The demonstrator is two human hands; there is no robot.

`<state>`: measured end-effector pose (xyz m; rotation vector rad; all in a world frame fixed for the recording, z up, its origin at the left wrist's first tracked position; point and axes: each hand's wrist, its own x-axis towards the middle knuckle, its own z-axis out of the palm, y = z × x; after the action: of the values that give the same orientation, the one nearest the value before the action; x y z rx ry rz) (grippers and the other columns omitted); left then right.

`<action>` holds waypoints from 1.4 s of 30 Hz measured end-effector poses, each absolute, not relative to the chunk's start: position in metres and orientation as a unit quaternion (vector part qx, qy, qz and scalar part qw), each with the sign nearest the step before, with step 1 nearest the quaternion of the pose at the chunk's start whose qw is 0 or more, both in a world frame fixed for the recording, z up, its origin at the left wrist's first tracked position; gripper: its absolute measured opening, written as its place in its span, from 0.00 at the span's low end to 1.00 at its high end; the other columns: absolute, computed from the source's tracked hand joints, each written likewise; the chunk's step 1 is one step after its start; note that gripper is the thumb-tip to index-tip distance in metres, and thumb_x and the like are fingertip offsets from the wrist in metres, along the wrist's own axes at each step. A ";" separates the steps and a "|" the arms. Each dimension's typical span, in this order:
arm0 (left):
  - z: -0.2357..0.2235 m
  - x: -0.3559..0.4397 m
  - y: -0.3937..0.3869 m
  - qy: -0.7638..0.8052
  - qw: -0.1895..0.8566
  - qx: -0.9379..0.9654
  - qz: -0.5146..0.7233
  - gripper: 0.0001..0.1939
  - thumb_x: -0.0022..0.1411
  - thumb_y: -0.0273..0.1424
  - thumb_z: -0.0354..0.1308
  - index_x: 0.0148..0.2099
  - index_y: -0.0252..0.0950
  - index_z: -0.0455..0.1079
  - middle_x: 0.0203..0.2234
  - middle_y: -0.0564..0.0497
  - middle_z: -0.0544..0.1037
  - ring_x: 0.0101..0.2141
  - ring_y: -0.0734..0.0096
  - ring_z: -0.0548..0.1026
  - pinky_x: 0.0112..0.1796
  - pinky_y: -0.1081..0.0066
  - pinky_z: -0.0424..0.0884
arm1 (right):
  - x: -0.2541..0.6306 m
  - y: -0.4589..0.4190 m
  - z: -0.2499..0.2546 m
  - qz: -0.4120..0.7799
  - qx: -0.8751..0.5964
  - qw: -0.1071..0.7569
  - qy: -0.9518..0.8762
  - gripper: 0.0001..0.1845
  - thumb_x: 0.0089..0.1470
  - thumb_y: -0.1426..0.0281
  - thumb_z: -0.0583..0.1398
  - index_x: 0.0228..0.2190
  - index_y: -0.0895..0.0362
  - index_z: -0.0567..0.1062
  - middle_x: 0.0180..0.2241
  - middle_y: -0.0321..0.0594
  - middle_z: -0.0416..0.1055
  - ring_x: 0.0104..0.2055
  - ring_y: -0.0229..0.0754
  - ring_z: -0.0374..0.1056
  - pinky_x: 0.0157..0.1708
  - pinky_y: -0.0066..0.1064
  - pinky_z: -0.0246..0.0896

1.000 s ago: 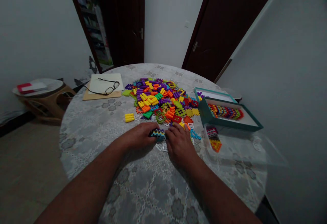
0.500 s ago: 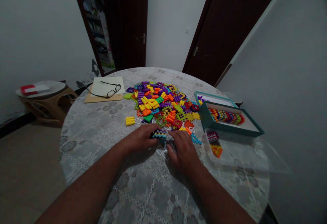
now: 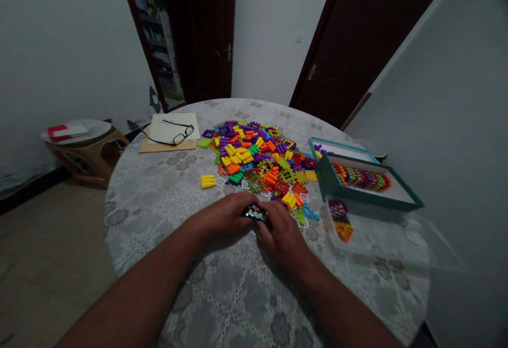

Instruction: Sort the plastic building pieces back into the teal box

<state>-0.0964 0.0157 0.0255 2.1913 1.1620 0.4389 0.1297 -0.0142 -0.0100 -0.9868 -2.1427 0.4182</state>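
Observation:
A small dark block of interlocked plastic pieces [image 3: 254,212], with light and coloured bits on top, is held between my two hands just above the tablecloth. My left hand [image 3: 226,214] is closed round its left end. Closed fingers of my right hand [image 3: 284,232] grip the right end, and its lower side is hidden. Just beyond the hands spreads a heap of colourful plastic building pieces [image 3: 248,154]: tubes, notched plates and white window grids. A yellow piece of joined tubes [image 3: 208,181] lies apart at the heap's left.
A green box [image 3: 369,199] with rows of coloured pieces stands on the right, its lid [image 3: 371,156] behind it. Nearer is a clear plastic tub [image 3: 369,242] with some pieces inside. Glasses [image 3: 179,139] lie on paper [image 3: 159,125] at the left of the round table [image 3: 222,295].
My right hand has come in from beside the block and closed on its right end. The left hand has kept its hold. The camera view has shifted slightly.

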 end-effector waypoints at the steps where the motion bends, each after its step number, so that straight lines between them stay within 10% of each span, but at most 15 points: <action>1: 0.027 -0.096 0.015 0.437 0.305 0.829 0.167 0.15 0.66 0.30 0.65 0.55 0.42 0.75 0.49 0.48 0.82 0.50 0.58 0.78 0.52 0.62 0.72 | 0.130 -0.014 -0.011 0.162 -0.384 0.367 -0.832 0.25 0.66 0.77 0.60 0.63 0.55 0.72 0.57 0.52 0.77 0.58 0.52 0.75 0.61 0.46 0.74; 7: 0.035 -0.102 0.013 0.437 0.281 0.829 0.207 0.26 0.64 0.37 0.72 0.62 0.44 0.74 0.55 0.45 0.78 0.54 0.54 0.76 0.55 0.59 0.71 | 0.130 -0.015 -0.008 0.160 -0.407 0.376 -0.817 0.21 0.65 0.76 0.60 0.58 0.56 0.75 0.53 0.51 0.78 0.55 0.51 0.76 0.57 0.44 0.74; 16: 0.031 -0.101 0.019 0.443 0.359 0.794 0.211 0.32 0.62 0.32 0.70 0.67 0.42 0.73 0.34 0.54 0.75 0.36 0.66 0.73 0.41 0.65 0.69 | 0.128 -0.011 -0.014 0.172 -0.399 0.349 -0.830 0.21 0.66 0.75 0.61 0.59 0.58 0.74 0.53 0.52 0.78 0.54 0.52 0.75 0.55 0.44 0.74; 22: 0.027 -0.107 0.025 0.455 0.419 0.741 0.262 0.21 0.70 0.38 0.64 0.63 0.43 0.74 0.41 0.48 0.79 0.40 0.63 0.77 0.42 0.62 0.75 | 0.131 -0.014 -0.006 0.173 -0.398 0.355 -0.828 0.22 0.62 0.77 0.59 0.56 0.56 0.75 0.51 0.49 0.77 0.53 0.51 0.74 0.54 0.43 0.73; 31: 0.017 -0.078 0.049 0.571 0.178 0.770 0.223 0.18 0.71 0.36 0.63 0.60 0.37 0.75 0.55 0.40 0.76 0.55 0.52 0.77 0.57 0.56 0.73 | 0.141 -0.020 0.002 0.170 -0.395 0.369 -0.824 0.22 0.55 0.78 0.59 0.51 0.54 0.75 0.47 0.45 0.77 0.49 0.49 0.73 0.50 0.39 0.71; 42: 0.022 -0.058 0.059 0.634 0.128 0.745 0.163 0.11 0.76 0.33 0.53 0.49 0.37 0.75 0.51 0.39 0.77 0.51 0.51 0.78 0.50 0.58 0.72 | 0.146 -0.019 0.001 0.182 -0.383 0.377 -0.823 0.20 0.55 0.77 0.59 0.50 0.54 0.75 0.46 0.45 0.77 0.48 0.49 0.73 0.50 0.39 0.70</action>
<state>-0.0581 0.0592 0.0224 2.1684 1.8439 0.4746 0.1456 -0.0191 0.0011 -0.9782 -2.1051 0.4662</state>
